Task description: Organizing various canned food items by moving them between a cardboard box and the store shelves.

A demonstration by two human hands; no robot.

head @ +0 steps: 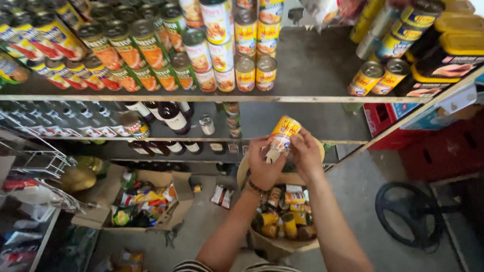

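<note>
Both hands grasp one yellow can [282,137], left hand [263,163] around its lower end, right hand [304,151] beside it, above the box of cans [282,224]; shelving step likely, needing a lift toward the shelf [201,98] ahead.

a small grocery shop: shelves [212,98] stacked with tinned goods [245,73]
</note>
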